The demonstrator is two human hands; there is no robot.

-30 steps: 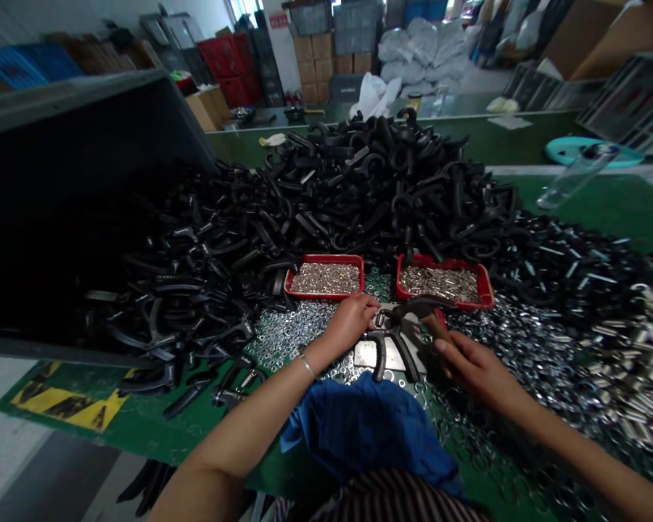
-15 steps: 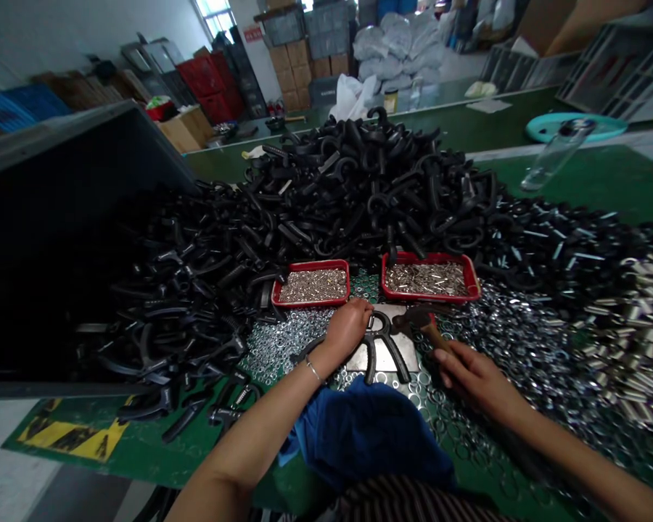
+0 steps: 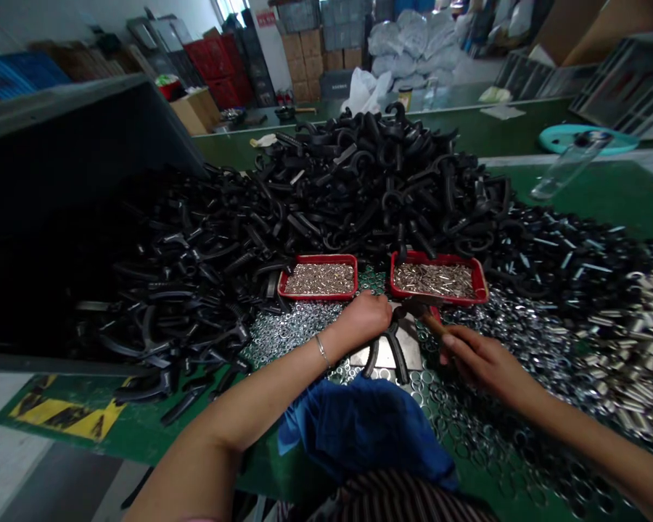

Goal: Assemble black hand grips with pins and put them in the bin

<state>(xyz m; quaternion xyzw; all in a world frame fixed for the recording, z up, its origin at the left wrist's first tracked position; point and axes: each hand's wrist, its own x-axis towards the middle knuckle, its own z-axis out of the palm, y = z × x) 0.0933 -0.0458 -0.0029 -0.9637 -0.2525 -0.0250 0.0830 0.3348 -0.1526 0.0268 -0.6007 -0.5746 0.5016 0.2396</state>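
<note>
My left hand [image 3: 366,317] is closed on the top of a black two-legged handle part [image 3: 395,354] that lies on a small metal plate [image 3: 384,355] at the table's front. My right hand [image 3: 474,357] grips the wooden handle of a hammer [image 3: 427,319], whose dark head sits just right of my left hand, above the part. Two red trays of small silver pieces, the left tray [image 3: 318,278] and the right tray [image 3: 438,280], stand right behind my hands. Loose silver washers [image 3: 288,328] lie all around the plate.
A tall heap of black handle parts [image 3: 370,181] fills the table behind the trays and spreads left. Metal sleeves [image 3: 631,341] pile up at the right. A dark bin [image 3: 59,217] stands at the left. A blue cloth [image 3: 367,428] lies on my lap. A clear bottle [image 3: 569,163] lies far right.
My left hand has slid right over the top of the black part and now covers it. The hammer head has come in closer to that hand. The view has shifted slightly.
</note>
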